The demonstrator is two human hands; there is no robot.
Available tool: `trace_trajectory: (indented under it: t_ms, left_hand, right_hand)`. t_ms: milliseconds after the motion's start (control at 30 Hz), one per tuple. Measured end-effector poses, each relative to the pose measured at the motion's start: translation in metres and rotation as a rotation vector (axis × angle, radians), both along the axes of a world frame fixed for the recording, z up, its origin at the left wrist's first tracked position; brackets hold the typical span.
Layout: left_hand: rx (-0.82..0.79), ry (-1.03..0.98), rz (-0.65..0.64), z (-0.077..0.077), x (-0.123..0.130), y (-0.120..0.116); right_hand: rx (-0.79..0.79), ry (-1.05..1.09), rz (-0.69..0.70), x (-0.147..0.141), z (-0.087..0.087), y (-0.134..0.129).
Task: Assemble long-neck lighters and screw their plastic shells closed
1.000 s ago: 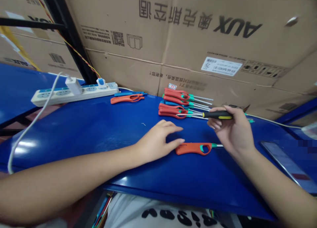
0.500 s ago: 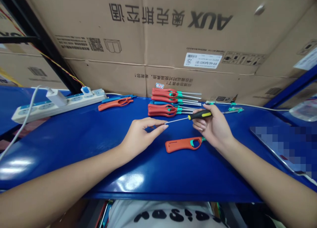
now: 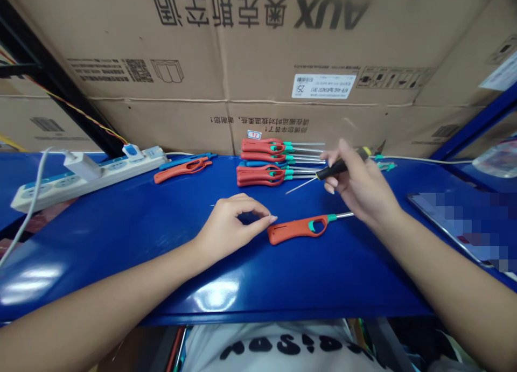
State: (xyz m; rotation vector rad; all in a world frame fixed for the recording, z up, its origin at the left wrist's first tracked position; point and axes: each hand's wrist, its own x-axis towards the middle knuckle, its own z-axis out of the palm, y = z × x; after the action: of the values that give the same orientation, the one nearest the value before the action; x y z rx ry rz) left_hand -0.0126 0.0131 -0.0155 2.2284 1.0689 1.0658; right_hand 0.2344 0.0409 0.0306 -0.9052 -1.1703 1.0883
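My right hand (image 3: 363, 186) grips a small screwdriver (image 3: 333, 170) by its black and yellow handle, with the thin shaft angled down to the left above the table. The thumb and forefinger of my left hand (image 3: 230, 221) are pinched together; whatever is between them is too small to make out. Just right of those fingertips, an orange-red long-nosed lighter (image 3: 291, 231) lies flat on the blue table, its green trigger showing and its metal tube reaching right under my right wrist. Behind it sits a pile of similar red and blue lighters (image 3: 258, 176), tubes pointing right.
Orange and blue lighter shells (image 3: 180, 170) lie at the back left beside a white power strip (image 3: 109, 170) with plugs and cables. A large cardboard box (image 3: 258, 49) stands along the back edge. A phone-like flat device (image 3: 434, 218) rests at the right.
The screwdriver's tip has come away from my left fingertips as my right hand moved right and tilted it. My left pinch is now beside the lighter's rear end. The view has shifted slightly.
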Motion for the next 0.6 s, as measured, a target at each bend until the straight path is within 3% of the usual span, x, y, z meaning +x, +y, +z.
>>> trace_trajectory:
  t_ms: [100,300,600]
  left_hand:
    - [0.018,0.016,-0.059,-0.001,0.002,-0.003]
    - [0.046,0.058,-0.133,0.000,0.004,-0.006]
    - [0.080,0.098,-0.161,-0.003,0.004,-0.004]
  right_hand:
    - [0.048,-0.103,0.047,-0.002,0.007,-0.009]
    - [0.003,-0.071,0.142,-0.008,0.009,-0.019]
    - [0.284,-0.145,-0.025,-0.026,-0.011,-0.033]
